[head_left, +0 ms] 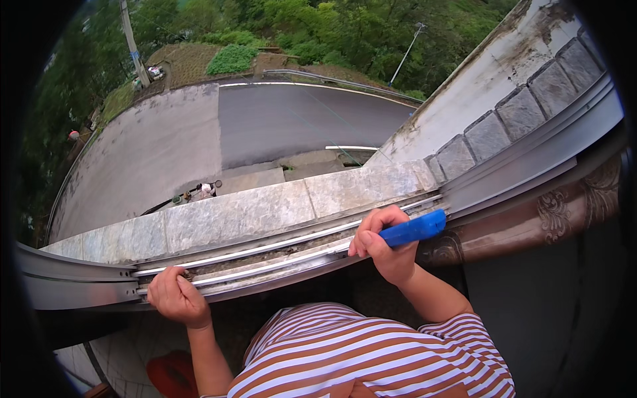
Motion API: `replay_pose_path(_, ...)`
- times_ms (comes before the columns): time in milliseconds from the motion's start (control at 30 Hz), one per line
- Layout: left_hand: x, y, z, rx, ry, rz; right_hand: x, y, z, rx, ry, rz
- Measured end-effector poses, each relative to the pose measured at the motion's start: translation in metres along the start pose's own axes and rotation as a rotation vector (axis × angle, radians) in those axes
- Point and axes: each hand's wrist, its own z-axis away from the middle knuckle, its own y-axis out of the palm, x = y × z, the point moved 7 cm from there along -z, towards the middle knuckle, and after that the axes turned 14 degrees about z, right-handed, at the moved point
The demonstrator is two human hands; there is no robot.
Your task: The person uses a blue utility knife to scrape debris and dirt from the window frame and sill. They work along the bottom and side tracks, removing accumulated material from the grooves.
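A sliding-window track (278,257) with pale metal rails runs across in front of me, with dirt and debris in its channels. My right hand (385,244) is closed around a blue handle (414,229) above the track's right part. The lower end of that tool points down to the rails, and my fingers hide much of it. At the left end of the track, my left hand (178,298) rests with curled fingers over the rails. A dark bit shows by its fingertips; whether it is held, I cannot tell.
Outside lies a stone-tiled sill (239,219), with a road (308,114) far below. Metal window frame sides rise at left (74,278) and right (527,144). A carved brown wooden piece (522,226) sits inside at right. A red object (171,373) is below at left.
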Motion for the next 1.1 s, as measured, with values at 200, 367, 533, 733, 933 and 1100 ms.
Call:
replay_pose_path(200, -0.002, -0.001, -0.001, -0.003, 0.000, 0.000, -0.021, 0.005, -0.030, -0.015, 0.339, -0.154)
replay_pose_path(367, -0.002, 0.000, 0.000, -0.014, 0.007, -0.003, -0.043, 0.012, -0.051, 0.006, 0.518, -0.129)
replay_pose_path(533, -0.001, -0.001, -0.001, -0.018, 0.011, -0.002, -0.062, 0.018, -0.063, 0.052, 0.673, -0.112)
replay_pose_path(733, -0.002, 0.000, -0.001, -0.021, 0.013, -0.001, -0.075, 0.024, -0.071, 0.134, 0.820, -0.067)
replay_pose_path(933, -0.001, -0.002, 0.000, -0.040, 0.014, 0.017, -0.092, 0.027, -0.076, 0.136, 0.928, -0.059)
replay_pose_path(1100, 0.001, -0.001, 0.001, -0.032, 0.006, 0.015, -0.109, 0.028, -0.076, 0.131, 1.006, -0.102)
